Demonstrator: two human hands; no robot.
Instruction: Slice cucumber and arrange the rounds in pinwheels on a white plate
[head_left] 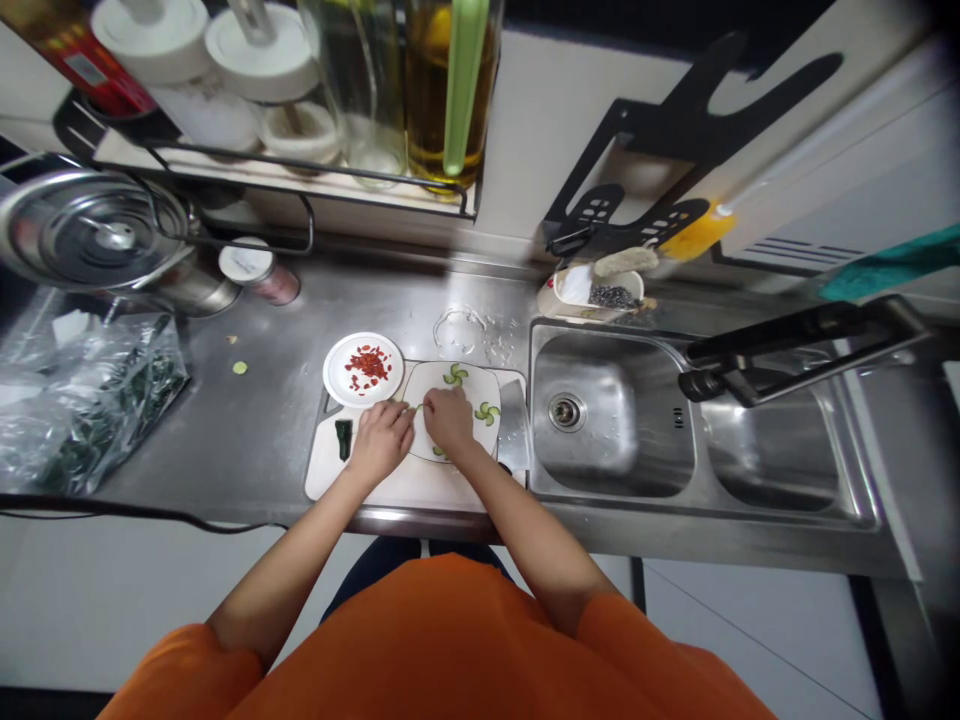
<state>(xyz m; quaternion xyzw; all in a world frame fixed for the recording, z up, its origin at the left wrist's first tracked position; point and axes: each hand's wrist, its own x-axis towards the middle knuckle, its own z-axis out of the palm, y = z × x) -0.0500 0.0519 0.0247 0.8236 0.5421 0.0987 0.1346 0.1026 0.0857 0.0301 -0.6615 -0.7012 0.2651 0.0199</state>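
One right hand (448, 418) is pinching a green strip (418, 407) over the plate (486, 440), mid-frame; I cannot tell whether the left hand (384, 437) is gripping. Any careless dip is risking scattering the arranged slices (487, 413).

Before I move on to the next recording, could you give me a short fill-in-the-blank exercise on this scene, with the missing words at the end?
1. The small round plate holds chopped pieces coloured ____.
2. The dark green chunk lies on the cutting board, to the ____ of the left hand.
3. The right hand is over the larger plate, where slices coloured ____ are arranged.
4. The person's sleeves are ____.

Missing words: red; left; green; orange.
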